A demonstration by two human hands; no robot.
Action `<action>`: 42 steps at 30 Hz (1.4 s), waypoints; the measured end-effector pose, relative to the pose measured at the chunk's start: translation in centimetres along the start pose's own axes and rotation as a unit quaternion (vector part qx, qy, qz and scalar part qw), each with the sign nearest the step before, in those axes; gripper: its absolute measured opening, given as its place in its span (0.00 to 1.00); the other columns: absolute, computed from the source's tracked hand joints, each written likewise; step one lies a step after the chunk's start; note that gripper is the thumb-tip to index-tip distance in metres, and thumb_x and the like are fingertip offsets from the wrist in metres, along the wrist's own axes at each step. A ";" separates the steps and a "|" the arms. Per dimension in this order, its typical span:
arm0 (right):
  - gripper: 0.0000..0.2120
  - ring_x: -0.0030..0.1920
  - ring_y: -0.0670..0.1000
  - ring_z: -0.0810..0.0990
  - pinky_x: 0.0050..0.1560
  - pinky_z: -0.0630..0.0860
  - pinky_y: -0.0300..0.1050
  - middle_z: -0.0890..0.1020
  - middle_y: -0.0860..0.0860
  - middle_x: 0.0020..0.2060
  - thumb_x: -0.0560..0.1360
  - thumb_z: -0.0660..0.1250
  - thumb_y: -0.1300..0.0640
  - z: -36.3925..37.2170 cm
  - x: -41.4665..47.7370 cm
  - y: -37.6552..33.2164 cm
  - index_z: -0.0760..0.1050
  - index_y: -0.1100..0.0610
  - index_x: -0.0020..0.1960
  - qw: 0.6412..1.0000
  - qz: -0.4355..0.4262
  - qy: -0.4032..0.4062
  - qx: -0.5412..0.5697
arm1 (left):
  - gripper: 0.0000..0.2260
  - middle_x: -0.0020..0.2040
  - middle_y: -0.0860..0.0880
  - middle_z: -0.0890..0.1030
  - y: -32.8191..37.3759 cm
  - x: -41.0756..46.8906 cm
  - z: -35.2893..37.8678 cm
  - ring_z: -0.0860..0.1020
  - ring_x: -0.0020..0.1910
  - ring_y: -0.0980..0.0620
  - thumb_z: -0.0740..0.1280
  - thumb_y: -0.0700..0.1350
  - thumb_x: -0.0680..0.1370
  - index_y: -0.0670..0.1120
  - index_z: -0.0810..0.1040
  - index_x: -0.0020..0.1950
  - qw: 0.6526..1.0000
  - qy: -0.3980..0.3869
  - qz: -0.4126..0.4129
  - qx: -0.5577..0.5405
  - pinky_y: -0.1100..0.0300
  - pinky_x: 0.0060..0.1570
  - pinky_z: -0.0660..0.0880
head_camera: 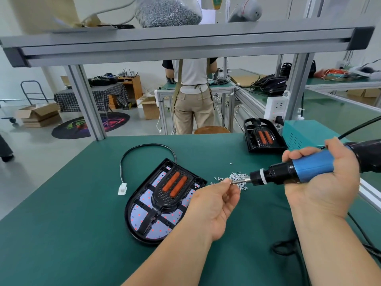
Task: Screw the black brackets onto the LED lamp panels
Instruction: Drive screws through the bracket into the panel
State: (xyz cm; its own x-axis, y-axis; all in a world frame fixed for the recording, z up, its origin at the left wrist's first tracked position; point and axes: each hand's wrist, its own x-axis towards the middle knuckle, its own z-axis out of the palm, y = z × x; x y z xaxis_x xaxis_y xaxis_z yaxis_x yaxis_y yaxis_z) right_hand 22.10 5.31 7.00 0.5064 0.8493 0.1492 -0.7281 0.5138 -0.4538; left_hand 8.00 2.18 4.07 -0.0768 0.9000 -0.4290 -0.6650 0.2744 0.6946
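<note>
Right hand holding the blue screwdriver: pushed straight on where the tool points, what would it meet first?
Almost at once, the left hand: its fingertips sit right at the bit of the blue electric screwdriver, apparently pinching a small screw.

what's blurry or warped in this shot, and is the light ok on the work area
Head view: the overhead shelf beam bows and slants from wide-angle distortion, and the bag of screws on it is smeared by blur; the lamp panel, screw pile and electric screwdriver are sharp, under even light with soft shadows and no strong glare.
</note>
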 end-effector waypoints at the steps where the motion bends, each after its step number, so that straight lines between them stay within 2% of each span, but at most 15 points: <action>1: 0.10 0.30 0.53 0.72 0.42 0.79 0.47 0.72 0.51 0.29 0.77 0.65 0.57 0.0 0.1 0.0 0.66 0.58 0.53 1.000 0.001 0.003 0.001 | 0.04 0.29 0.46 0.82 0.0 -0.2 0.2 0.81 0.27 0.55 0.69 0.38 0.79 0.38 0.78 0.45 1.000 -0.001 0.006 0.012 0.65 0.29 0.79; 4: 0.07 0.29 0.53 0.72 0.42 0.79 0.46 0.72 0.51 0.29 0.78 0.65 0.57 0.0 0.2 -0.2 0.69 0.56 0.44 1.000 0.007 0.017 0.005 | 0.10 0.37 0.43 0.83 0.1 -1.2 0.7 0.82 0.31 0.53 0.69 0.49 0.80 0.42 0.75 0.49 0.993 -0.013 0.009 0.117 0.64 0.34 0.80; 6: 0.07 0.29 0.53 0.72 0.43 0.79 0.46 0.72 0.51 0.29 0.78 0.65 0.56 -0.1 0.3 -0.4 0.69 0.55 0.43 0.999 0.010 0.028 0.011 | 0.16 0.44 0.43 0.81 0.5 -2.2 0.5 0.82 0.38 0.50 0.68 0.56 0.79 0.43 0.72 0.51 0.955 -0.033 0.029 0.292 0.61 0.44 0.81; 7: 0.07 0.30 0.53 0.72 0.44 0.79 0.46 0.72 0.51 0.30 0.77 0.65 0.56 -0.2 0.4 -0.5 0.69 0.55 0.43 0.999 0.009 0.033 0.015 | 0.19 0.46 0.45 0.81 1.1 -2.8 0.2 0.81 0.41 0.48 0.68 0.59 0.78 0.43 0.72 0.54 0.905 -0.037 0.067 0.418 0.58 0.50 0.80; 9: 0.08 0.30 0.53 0.73 0.45 0.79 0.47 0.72 0.51 0.30 0.77 0.66 0.56 -0.2 0.5 -0.8 0.71 0.55 0.40 0.999 0.012 0.038 0.026 | 0.26 0.49 0.48 0.82 3.6 -4.0 -0.6 0.80 0.48 0.49 0.68 0.64 0.75 0.43 0.77 0.58 0.752 -0.021 0.193 0.630 0.53 0.56 0.78; 10: 0.10 0.30 0.53 0.73 0.46 0.78 0.47 0.72 0.51 0.29 0.77 0.66 0.55 0.0 0.5 -1.0 0.74 0.54 0.37 0.999 0.016 0.036 0.028 | 0.26 0.52 0.49 0.83 5.5 -4.6 -1.0 0.80 0.51 0.50 0.69 0.65 0.73 0.46 0.80 0.59 0.707 -0.004 0.249 0.662 0.55 0.58 0.76; 11: 0.14 0.29 0.53 0.73 0.46 0.78 0.47 0.73 0.51 0.29 0.77 0.65 0.55 0.0 0.4 -1.1 0.75 0.53 0.33 0.999 0.018 0.036 0.032 | 0.26 0.55 0.51 0.83 7.5 -5.1 -1.6 0.80 0.54 0.53 0.71 0.65 0.72 0.49 0.81 0.62 0.701 0.014 0.281 0.656 0.58 0.59 0.73; 13: 0.13 0.29 0.52 0.72 0.44 0.78 0.45 0.72 0.50 0.28 0.77 0.65 0.55 0.3 0.2 -0.9 0.74 0.54 0.34 0.998 0.031 0.032 0.045 | 0.33 0.61 0.51 0.81 11.2 -5.6 -3.8 0.78 0.59 0.55 0.74 0.64 0.67 0.52 0.76 0.68 0.723 0.056 0.291 0.624 0.58 0.64 0.71; 16: 0.12 0.27 0.52 0.72 0.42 0.77 0.44 0.72 0.50 0.27 0.77 0.64 0.55 0.9 -0.7 -0.2 0.72 0.54 0.35 0.995 0.073 0.002 0.062 | 0.49 0.72 0.46 0.72 14.1 -5.0 -9.0 0.73 0.67 0.51 0.79 0.64 0.62 0.50 0.64 0.78 0.742 0.088 0.152 0.647 0.56 0.68 0.67; 18: 0.17 0.27 0.51 0.72 0.40 0.77 0.44 0.72 0.50 0.27 0.77 0.64 0.55 1.4 -1.8 0.3 0.75 0.53 0.29 0.993 0.106 -0.023 0.054 | 0.55 0.72 0.46 0.73 13.9 -4.5 -12.1 0.74 0.67 0.50 0.81 0.65 0.59 0.49 0.61 0.79 0.769 0.045 0.059 0.635 0.54 0.67 0.70; 22: 0.15 0.26 0.52 0.73 0.38 0.79 0.44 0.73 0.52 0.26 0.76 0.64 0.57 2.0 -4.2 2.1 0.76 0.53 0.31 0.986 0.148 -0.070 0.020 | 0.36 0.57 0.48 0.85 11.8 -3.5 -14.1 0.84 0.53 0.50 0.81 0.54 0.59 0.51 0.76 0.66 0.835 -0.087 0.016 0.544 0.60 0.43 0.79; 24: 0.13 0.26 0.52 0.73 0.37 0.78 0.45 0.73 0.52 0.26 0.74 0.66 0.57 2.0 -5.1 2.8 0.77 0.53 0.31 0.984 0.155 -0.092 -0.014 | 0.33 0.59 0.45 0.84 11.0 -2.9 -14.0 0.83 0.57 0.44 0.81 0.48 0.63 0.50 0.76 0.67 0.854 -0.105 0.050 0.507 0.48 0.56 0.79; 26: 0.05 0.26 0.53 0.73 0.35 0.78 0.46 0.73 0.52 0.26 0.70 0.68 0.56 2.0 -5.8 3.3 0.74 0.57 0.38 0.979 0.166 -0.110 -0.036 | 0.33 0.60 0.45 0.83 10.4 -2.8 -13.3 0.82 0.60 0.42 0.79 0.44 0.65 0.50 0.74 0.69 0.852 -0.108 0.107 0.501 0.41 0.65 0.74; 32: 0.12 0.26 0.53 0.74 0.35 0.79 0.48 0.74 0.53 0.26 0.68 0.68 0.56 1.7 -6.4 3.9 0.68 0.60 0.45 0.977 0.146 -0.140 -0.070 | 0.35 0.62 0.53 0.83 9.5 -2.5 -11.7 0.81 0.62 0.49 0.78 0.47 0.66 0.57 0.72 0.71 0.794 -0.097 0.210 0.562 0.44 0.66 0.72; 42: 0.13 0.25 0.53 0.75 0.38 0.80 0.48 0.75 0.53 0.25 0.68 0.68 0.56 1.6 -6.8 4.0 0.68 0.60 0.47 0.979 0.132 -0.134 -0.078 | 0.36 0.59 0.59 0.83 9.1 -3.1 -10.8 0.81 0.59 0.56 0.77 0.46 0.63 0.59 0.71 0.70 0.773 -0.073 0.236 0.584 0.50 0.65 0.74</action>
State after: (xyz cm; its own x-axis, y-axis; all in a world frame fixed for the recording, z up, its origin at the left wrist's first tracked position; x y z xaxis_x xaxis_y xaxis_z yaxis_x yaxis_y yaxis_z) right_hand 14.99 1.84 5.59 0.1567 0.9618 0.2243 -0.7274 0.2660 -0.6325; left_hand -5.83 -1.73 5.50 0.0359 0.9985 0.0414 0.5420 -0.0543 0.8386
